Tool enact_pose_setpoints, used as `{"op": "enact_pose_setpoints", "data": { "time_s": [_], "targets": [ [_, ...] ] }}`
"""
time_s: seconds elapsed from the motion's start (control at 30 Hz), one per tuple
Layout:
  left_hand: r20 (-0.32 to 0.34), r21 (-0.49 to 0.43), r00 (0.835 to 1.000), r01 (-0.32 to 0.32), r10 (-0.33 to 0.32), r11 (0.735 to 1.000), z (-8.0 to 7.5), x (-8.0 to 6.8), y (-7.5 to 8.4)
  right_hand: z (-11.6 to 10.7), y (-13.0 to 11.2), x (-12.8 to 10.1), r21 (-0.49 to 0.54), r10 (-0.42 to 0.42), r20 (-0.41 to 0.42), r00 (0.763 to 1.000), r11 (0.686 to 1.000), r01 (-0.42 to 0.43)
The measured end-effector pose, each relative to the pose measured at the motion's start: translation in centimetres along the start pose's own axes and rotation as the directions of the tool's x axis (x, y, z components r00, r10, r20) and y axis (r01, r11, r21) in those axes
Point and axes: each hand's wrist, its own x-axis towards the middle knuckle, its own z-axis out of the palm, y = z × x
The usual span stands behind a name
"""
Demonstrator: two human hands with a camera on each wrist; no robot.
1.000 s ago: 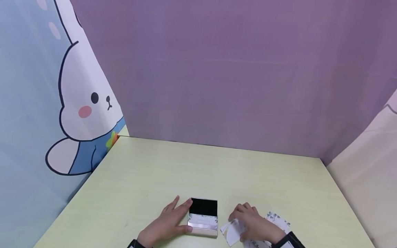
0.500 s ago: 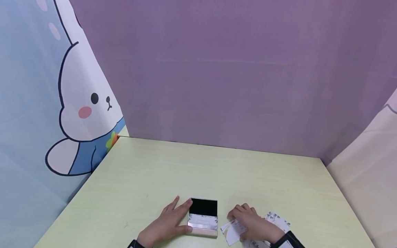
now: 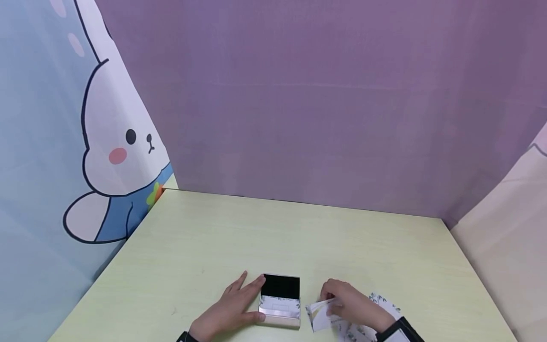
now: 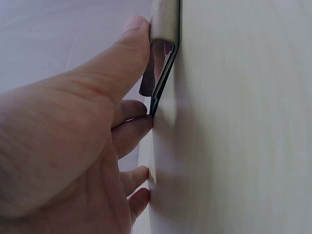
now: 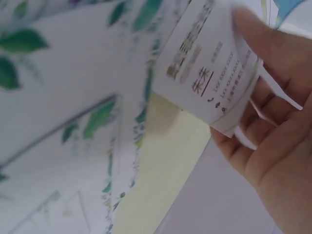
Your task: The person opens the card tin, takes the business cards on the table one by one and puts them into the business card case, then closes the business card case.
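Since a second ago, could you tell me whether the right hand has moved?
Yes. The right hand has lifted the cards slightly and shifted a little right, away from the open card case.

my left hand (image 3: 231,308) lies low, fingers (image 3: 245,285) straight and spread forward, thumb (image 4: 109,73) stretched along its inner side; palm down | my right hand (image 3: 348,304) is lifted a little, fingers (image 5: 253,131) curled inward in a pinch; dark cuffs at both wrists
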Motion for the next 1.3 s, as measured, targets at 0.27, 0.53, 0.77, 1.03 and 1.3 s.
{"op": "enact_pose_setpoints", "data": {
  "time_s": [0.27, 0.53, 0.77, 1.03, 1.3],
  "targets": [
    [-0.005, 0.058, 1.000, 0.010, -0.010, 0.998, 2.2, 0.2, -2.0, 3.4, 8.3, 3.6, 0.131, -0.172, -0.250, 0.953, 0.969, 0.209],
    [-0.009, 0.079, 1.000, 0.010, -0.009, 0.997, 3.6, 0.3, -3.1, 11.0, 19.5, 11.9, 0.074, -0.124, -0.418, 0.900, 0.983, 0.169],
    [-0.009, 0.007, 0.999, 0.031, -0.031, 0.999, 0.1, 0.0, 0.1, 14.8, 20.1, 16.3, 0.081, -0.138, -0.382, 0.914, 0.980, 0.182],
    [-0.020, -0.005, 0.999, 0.025, -0.026, 1.000, -1.7, -0.1, 1.6, 16.5, 18.8, 17.6, 0.129, -0.135, -0.304, 0.943, 0.975, 0.181],
    [-0.002, 0.010, 0.999, 0.054, -0.054, 0.998, -0.3, 0.1, 0.3, 15.1, 16.1, 16.5, 0.124, -0.094, -0.269, 0.959, 0.984, 0.132]
  ]
}}
